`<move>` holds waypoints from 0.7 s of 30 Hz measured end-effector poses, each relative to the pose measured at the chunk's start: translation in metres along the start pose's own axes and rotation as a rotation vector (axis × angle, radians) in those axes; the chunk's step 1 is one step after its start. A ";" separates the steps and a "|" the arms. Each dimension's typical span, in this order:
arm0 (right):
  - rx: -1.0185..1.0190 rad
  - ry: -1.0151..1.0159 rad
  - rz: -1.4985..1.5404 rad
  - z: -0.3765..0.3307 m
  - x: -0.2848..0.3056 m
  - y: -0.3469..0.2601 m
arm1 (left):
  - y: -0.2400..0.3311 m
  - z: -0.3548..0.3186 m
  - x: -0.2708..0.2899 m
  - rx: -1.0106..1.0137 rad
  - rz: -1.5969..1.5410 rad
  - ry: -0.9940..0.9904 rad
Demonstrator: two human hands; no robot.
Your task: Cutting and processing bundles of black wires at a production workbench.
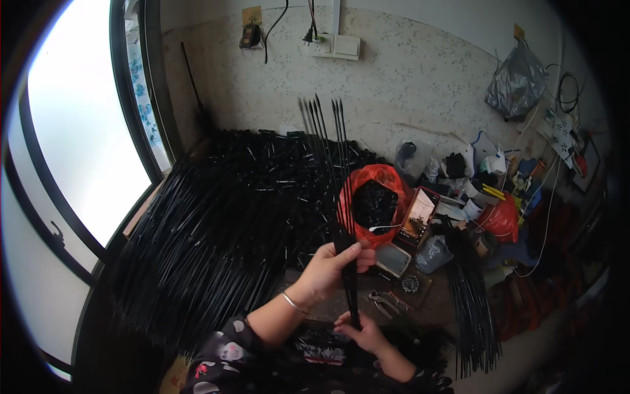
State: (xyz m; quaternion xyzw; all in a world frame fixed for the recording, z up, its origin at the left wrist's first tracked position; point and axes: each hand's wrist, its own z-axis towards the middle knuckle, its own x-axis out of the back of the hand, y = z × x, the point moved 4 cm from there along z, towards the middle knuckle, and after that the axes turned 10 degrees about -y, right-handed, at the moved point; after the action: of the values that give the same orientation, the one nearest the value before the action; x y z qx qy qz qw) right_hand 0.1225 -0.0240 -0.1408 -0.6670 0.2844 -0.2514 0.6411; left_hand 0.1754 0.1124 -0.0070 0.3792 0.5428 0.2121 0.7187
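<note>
A bundle of thin black rods (351, 292) stands nearly upright in front of me, its pointed upper tips fanned apart. My left hand (326, 268) wraps round the middle of the bundle, thumb across the front. Lower down, my right hand (367, 335) has its fingers closed about the bundle's bottom end. Just beyond the left hand lies an open red plastic bag (348, 187) filled with small black pieces. A pair of pincers (384, 303) rests on the bench beside the rods, near a small round metallic cluster (410, 284).
A big heap of black rods (203, 243) covers the left side. More rods (471, 308) hang over the edge at right. A phone (419, 215) with its screen lit leans by the red bag. Clutter and a second red bag (502, 217) fill the right. A window (72, 125) is at left.
</note>
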 end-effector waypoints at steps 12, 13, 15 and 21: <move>-0.312 -0.131 1.051 0.049 0.028 -0.036 | -0.089 -0.079 0.001 -0.230 1.187 -0.795; -0.297 -0.040 0.937 0.063 0.035 -0.040 | -0.097 -0.080 0.011 -0.224 1.185 -0.788; -0.163 0.130 0.693 0.086 0.052 -0.046 | -0.116 -0.079 0.035 -0.141 1.410 -0.716; 0.198 0.015 0.607 0.064 0.064 -0.073 | -0.135 -0.065 0.073 -0.245 1.433 -0.282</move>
State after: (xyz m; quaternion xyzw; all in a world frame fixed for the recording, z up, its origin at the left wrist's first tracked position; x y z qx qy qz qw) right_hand 0.2166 -0.0220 -0.0726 -0.4841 0.4492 -0.0800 0.7466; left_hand 0.1235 0.1013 -0.1646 0.5814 0.0371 0.6374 0.5043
